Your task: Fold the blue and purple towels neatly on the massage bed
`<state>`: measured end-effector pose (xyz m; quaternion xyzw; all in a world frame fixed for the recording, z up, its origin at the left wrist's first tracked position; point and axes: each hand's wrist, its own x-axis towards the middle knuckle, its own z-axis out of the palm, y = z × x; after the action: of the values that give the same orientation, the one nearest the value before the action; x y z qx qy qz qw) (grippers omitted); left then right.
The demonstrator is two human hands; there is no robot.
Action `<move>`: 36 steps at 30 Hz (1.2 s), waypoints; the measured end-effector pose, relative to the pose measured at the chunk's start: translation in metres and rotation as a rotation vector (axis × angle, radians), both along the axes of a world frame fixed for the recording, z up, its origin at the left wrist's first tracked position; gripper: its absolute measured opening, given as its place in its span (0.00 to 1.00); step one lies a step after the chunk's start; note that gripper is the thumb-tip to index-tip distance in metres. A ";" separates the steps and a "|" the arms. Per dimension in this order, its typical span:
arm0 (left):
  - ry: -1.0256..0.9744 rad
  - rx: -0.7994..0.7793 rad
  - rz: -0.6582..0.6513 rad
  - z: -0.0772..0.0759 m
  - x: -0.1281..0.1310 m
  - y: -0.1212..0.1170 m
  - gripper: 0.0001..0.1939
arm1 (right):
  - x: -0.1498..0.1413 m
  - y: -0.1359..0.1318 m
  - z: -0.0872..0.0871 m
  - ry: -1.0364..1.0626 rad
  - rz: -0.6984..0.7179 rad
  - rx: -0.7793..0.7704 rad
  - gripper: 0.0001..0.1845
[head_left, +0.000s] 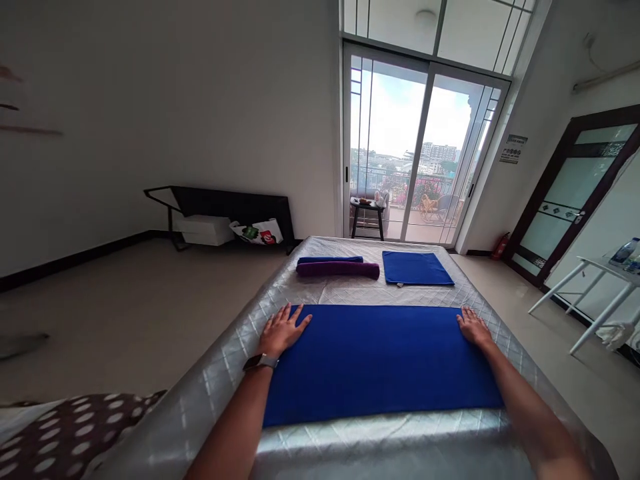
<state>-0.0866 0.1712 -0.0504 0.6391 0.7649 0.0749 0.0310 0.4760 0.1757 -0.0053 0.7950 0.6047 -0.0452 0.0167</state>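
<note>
While the blue cloth (380, 360) lies flat across the mattress (220, 380), left hand (283, 330) rests spread on it near mattress's left edge, right hand (474, 327) flat near right edge, neither gripping. Probably best smoothed with even palm pressure, edges square to mattress.

The large blue towel (380, 360) looks like matt, smooth cloth. The mattress (345, 293) has a quilted surface with silvery gloss. The sliding door (390, 120) has panes of clear glass.
</note>
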 end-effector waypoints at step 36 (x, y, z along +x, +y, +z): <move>0.021 0.017 -0.003 0.005 0.006 -0.002 0.35 | -0.008 0.000 -0.003 -0.034 -0.064 0.112 0.33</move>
<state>-0.0809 0.1695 -0.0452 0.6412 0.7635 0.0748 0.0178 0.4681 0.1759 -0.0082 0.8142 0.5802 0.0017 -0.0191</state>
